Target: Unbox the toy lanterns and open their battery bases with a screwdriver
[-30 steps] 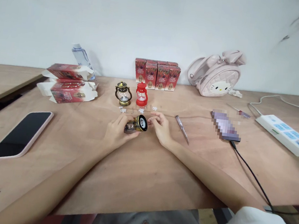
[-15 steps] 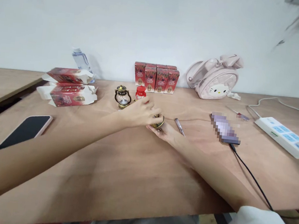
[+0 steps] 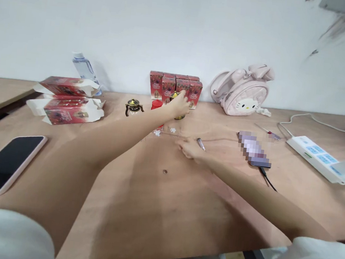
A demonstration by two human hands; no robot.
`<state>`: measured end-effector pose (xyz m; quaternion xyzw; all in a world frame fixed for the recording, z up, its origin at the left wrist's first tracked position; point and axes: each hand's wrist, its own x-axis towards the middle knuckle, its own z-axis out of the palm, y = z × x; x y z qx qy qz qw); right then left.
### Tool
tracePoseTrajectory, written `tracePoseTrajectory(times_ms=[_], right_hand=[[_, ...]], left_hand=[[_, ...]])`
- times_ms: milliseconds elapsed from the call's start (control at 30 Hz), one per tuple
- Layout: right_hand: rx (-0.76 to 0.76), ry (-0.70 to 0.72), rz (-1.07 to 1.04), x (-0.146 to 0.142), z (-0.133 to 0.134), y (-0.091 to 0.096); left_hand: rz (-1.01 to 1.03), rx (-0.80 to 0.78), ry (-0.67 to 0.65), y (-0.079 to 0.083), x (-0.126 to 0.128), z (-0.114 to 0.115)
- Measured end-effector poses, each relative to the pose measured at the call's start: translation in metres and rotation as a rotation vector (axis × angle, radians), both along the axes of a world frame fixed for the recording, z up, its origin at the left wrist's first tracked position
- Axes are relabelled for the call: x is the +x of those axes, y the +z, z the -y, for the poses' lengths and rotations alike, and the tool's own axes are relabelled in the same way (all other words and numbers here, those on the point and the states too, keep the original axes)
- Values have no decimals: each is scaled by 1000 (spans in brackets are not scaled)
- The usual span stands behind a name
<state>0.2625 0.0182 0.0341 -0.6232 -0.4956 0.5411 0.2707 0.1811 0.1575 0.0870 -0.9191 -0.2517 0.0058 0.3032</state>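
Observation:
My left hand [image 3: 181, 103] reaches to the back middle of the table, its fingers closed around the top of a small bronze-coloured lantern [image 3: 178, 117] upright in front of the red boxes. My right hand [image 3: 190, 148] rests low over the table, fingers loosely bent and slightly apart, with nothing visible in them. Beside it lies a slim screwdriver-like tool [image 3: 201, 144], partly behind the hand. A second bronze lantern [image 3: 133, 108] and a red lantern [image 3: 156, 104] stand left of my left hand; my forearm partly covers both. A small round disc [image 3: 164, 171] lies nearer to me.
Small clear and white pieces [image 3: 157, 132] lie mid-table. Several red boxes [image 3: 167, 88] stand by the wall, with opened boxes [image 3: 69, 109] and a bottle [image 3: 84, 67] leftward. Around are phones [image 3: 6, 164] [image 3: 253, 149], a pink bag [image 3: 247, 98], a screwdriver [image 3: 273, 135] and a power strip [image 3: 315, 158].
The bronze lantern has gone from between both hands to the back of the table in my left hand. My right hand has let go of it. The small disc now shows.

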Motion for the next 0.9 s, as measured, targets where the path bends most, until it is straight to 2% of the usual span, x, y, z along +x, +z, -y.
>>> tracePoseTrajectory(times_ms=[67,167,267,333,567,667,767,800,900], right_hand=[[265,150,274,-5,16,0],[635,491,784,-16,38,-1],[738,737,1046,-26,50,-5],[772,823,1123,-30,53,-8],[839,889,1154,-31,56,-15],[814,857,1077,-30,54,-18],[778,795,990,-28,51,-21],[780,775,967,-27,51,-22],[813,760,918,-25,51,-26]], left_hand=[[-28,-41,62,-11,2,-5],[-87,-60,94,-17,1,-8],[-128,-65,99,-16,1,-7],[-158,-76,101,-16,2,-4],[-256,-148,74,-13,11,5],[-263,-140,-34,-4,8,11],[-173,-133,-266,1,-2,30],[-126,-152,-301,0,-6,39],[-40,-278,-234,-16,-23,67]])
